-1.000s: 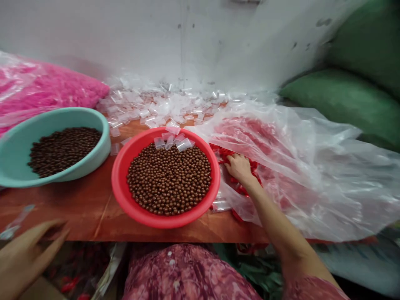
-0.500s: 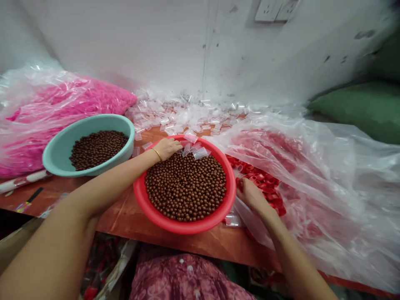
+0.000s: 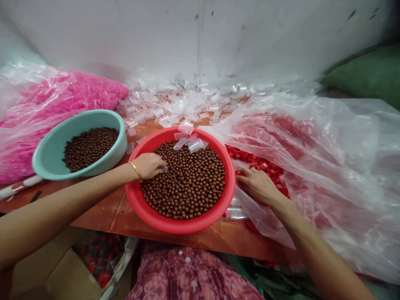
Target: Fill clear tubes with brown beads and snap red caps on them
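A small packing workshop: basins of brown balls (image 3: 187,183), heaps of clear sachets (image 3: 175,106), bagged red caps (image 3: 265,164).

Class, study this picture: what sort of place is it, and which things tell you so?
Probably a small hand-packing workshop: a red basin of brown balls, a heap of little clear bags behind it, and a big plastic sack of red caps.

Soft, even daylight, few shadows; glare streaks the clear plastic sheet (image 3: 328,166) right of the red bowl (image 3: 175,223); frame edges bend and blur.
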The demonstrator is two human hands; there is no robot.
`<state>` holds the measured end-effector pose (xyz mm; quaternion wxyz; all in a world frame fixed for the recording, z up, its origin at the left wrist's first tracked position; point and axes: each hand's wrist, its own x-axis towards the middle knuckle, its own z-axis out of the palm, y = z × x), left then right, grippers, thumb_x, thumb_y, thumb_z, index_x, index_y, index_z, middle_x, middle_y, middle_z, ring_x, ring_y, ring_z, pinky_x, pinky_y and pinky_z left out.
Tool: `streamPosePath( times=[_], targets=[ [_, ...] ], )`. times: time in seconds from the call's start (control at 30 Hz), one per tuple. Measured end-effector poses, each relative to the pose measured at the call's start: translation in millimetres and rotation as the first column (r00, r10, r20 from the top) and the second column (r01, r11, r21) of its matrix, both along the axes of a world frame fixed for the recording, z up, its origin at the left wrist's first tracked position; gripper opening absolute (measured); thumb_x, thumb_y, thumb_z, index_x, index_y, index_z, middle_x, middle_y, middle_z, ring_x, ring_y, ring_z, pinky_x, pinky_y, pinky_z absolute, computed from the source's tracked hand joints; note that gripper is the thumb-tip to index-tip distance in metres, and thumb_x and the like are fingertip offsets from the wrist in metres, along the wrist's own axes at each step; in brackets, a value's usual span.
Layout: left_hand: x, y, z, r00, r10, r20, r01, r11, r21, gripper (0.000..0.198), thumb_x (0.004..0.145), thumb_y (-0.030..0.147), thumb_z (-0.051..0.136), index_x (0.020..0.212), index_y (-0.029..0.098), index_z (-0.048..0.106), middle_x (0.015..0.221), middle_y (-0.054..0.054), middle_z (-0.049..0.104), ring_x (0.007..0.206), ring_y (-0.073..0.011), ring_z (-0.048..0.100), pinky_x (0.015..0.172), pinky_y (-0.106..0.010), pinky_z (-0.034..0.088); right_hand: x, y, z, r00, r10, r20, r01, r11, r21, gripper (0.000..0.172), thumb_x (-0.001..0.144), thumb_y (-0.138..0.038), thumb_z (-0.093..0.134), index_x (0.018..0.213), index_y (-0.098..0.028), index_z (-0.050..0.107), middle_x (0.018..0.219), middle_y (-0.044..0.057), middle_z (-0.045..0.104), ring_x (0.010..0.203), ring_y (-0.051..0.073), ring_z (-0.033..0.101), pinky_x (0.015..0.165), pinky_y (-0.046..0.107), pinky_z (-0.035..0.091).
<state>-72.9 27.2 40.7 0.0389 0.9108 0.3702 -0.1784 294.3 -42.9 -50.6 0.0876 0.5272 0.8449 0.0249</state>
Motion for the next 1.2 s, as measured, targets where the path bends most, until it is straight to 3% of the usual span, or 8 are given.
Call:
streamPosePath(
  times=[0.17,0.37,0.53,0.6,0.7,0.8,0.97,1.2],
  targets=[
    [23.9,-15.1,-8.7,0.991,0.121,-0.062,-0.120,0.993,0.021,0.022,0.084,0.011,0.042,0.088,0.010,0.064,0.090,-0.014,0.067,0.086,-0.0219,0.064,0.073,-0.030,0.048,3.1,-2.9,-8.2,0.997,0.064,-0.046,-0.054,0.979,0.196,0.022,0.087,-0.016,0.043,0.091,-0.013,0.064,0.094,0.011,0.065,0.088,0.022,0.053,0.081,0.035,0.031],
    [73.1,-17.4,-28.8,0.964,0.229,0.132,-0.220,0.972,-0.080,0.022,0.076,0.001,0.044,0.079,0.008,0.064,0.087,-0.018,0.066,0.091,-0.0273,0.063,0.079,-0.036,0.049,4.0,-2.2,-13.1,0.961,-0.023,-0.277,0.067,0.986,0.152,0.011,0.076,-0.019,0.049,0.071,-0.016,0.058,0.065,0.006,0.062,0.067,0.018,0.055,0.076,0.032,0.038],
    [65.9,-3.1,-40.3,0.898,0.318,0.304,-0.266,0.943,-0.202,0.018,0.074,0.008,0.051,0.087,0.012,0.063,0.089,-0.007,0.068,0.087,-0.0183,0.064,0.078,-0.025,0.048,7.4,-10.3,-10.5,0.635,-0.355,-0.687,0.501,0.865,0.016,0.013,0.069,-0.029,0.052,0.078,-0.020,0.053,0.061,-0.001,0.057,0.048,0.013,0.049,0.049,0.025,0.038],
    [58.6,-0.6,-42.3,0.758,0.454,0.468,-0.255,0.867,-0.428,0.021,0.071,0.008,0.054,0.090,0.011,0.060,0.089,-0.005,0.068,0.083,-0.0146,0.064,0.077,-0.023,0.048,4.8,-14.1,-2.6,0.390,-0.378,-0.840,0.564,0.819,-0.107,0.015,0.066,-0.031,0.054,0.076,-0.021,0.049,0.058,-0.003,0.054,0.045,0.011,0.048,0.046,0.024,0.040],
    [48.9,-3.7,-40.2,0.362,0.739,0.568,-0.043,0.622,-0.782,0.025,0.064,0.009,0.064,0.088,0.010,0.057,0.085,-0.004,0.068,0.080,-0.0132,0.063,0.079,-0.027,0.048,-8.1,-19.5,19.2,0.036,-0.421,-0.907,0.514,0.786,-0.344,0.021,0.063,-0.030,0.056,0.080,-0.022,0.049,0.054,-0.006,0.052,0.041,0.010,0.047,0.039,0.021,0.040],
    [42.0,-14.9,-31.6,0.092,0.876,0.473,0.151,0.458,-0.876,0.038,0.056,0.015,0.075,0.089,0.012,0.056,0.085,-0.004,0.068,0.083,-0.0129,0.062,0.082,-0.030,0.047,-29.3,-24.3,46.0,-0.136,-0.498,-0.856,0.390,0.768,-0.508,0.031,0.060,-0.028,0.059,0.089,-0.020,0.053,0.048,-0.008,0.049,0.034,0.008,0.042,0.032,0.019,0.034],
    [39.9,-38.8,-17.8,-0.033,0.941,0.338,0.230,0.336,-0.913,0.048,0.052,0.025,0.081,0.092,0.013,0.057,0.085,-0.004,0.067,0.075,-0.0116,0.063,0.070,-0.025,0.049,-69.4,-23.8,75.3,-0.229,-0.512,-0.828,0.080,0.838,-0.540,0.027,0.070,-0.045,0.053,0.077,-0.018,0.055,0.048,-0.005,0.047,0.035,0.008,0.043,0.032,0.022,0.034],
    [46.7,-55.6,-14.5,0.048,0.915,0.400,0.163,0.388,-0.907,0.039,0.063,0.033,0.072,0.090,0.013,0.052,0.082,-0.005,0.067,0.057,-0.0079,0.058,0.045,-0.016,0.036,-124.8,-3.9,81.9,-0.114,-0.407,-0.906,-0.039,0.913,-0.405,0.027,0.071,-0.042,0.062,0.084,-0.019,0.056,0.061,-0.006,0.053,0.040,0.005,0.044,0.038,0.019,0.040]
  ],
)
